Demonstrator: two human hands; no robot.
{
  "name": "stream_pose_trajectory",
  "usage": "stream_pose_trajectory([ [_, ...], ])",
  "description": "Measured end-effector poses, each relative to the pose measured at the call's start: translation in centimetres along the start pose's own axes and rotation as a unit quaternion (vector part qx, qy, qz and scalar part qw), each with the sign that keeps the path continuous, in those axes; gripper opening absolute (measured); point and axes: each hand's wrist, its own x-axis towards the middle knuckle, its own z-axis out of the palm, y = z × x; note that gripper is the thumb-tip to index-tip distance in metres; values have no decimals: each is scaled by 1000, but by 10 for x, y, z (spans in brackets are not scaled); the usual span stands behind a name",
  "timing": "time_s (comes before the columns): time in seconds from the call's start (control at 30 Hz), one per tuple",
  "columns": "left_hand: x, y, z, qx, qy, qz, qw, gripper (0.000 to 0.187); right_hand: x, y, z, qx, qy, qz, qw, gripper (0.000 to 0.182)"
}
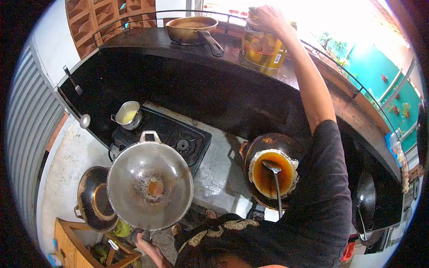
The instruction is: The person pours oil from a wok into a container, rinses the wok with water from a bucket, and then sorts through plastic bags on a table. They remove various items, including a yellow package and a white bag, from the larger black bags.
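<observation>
STEP: right hand (263,18) clasps oil tin (263,47) at 1 o'clock; left hand (145,241) grips wok (149,185) handle at 7 | NEXT: likely needs steady tin lift

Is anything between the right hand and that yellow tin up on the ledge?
No. The right hand is already on top of the yellow tin, which stands on the dark ledge to the right of the brass pan. The left hand is low, at the handle of the steel wok.
</observation>
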Motion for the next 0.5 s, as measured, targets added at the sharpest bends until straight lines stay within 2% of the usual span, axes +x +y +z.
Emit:
stream_pose_trajectory([
  [0.07,-31,27,13,7,16,10,1000,21,-2,-12,-3,-41,-7,38,998,39],
  [0.1,-50,42,24,16,31,18,999,21,-3,-20,-13,-48,-42,61,996,39],
  [0.17,-52,43,22,16,23,17,999,22,-5,-32,-37,-66,-113,105,986,49],
  [0.23,-34,32,8,-3,-25,-1,1000,22,-11,-31,-37,39,-42,127,990,54],
  [0.27,-34,30,8,-2,-17,11,1000,22,-11,-28,-38,93,0,137,986,57],
  [0.37,-43,44,12,13,13,40,999,23,14,31,3,196,63,-2,979,72],
  [0.4,-42,45,11,31,22,39,999,22,1,14,-42,269,-38,157,950,72],
  [0.43,-43,45,7,52,31,37,998,22,2,19,-42,279,-58,182,941,66],
  [0.5,-30,34,2,34,21,31,999,20,12,50,-22,247,-37,145,958,54],
])
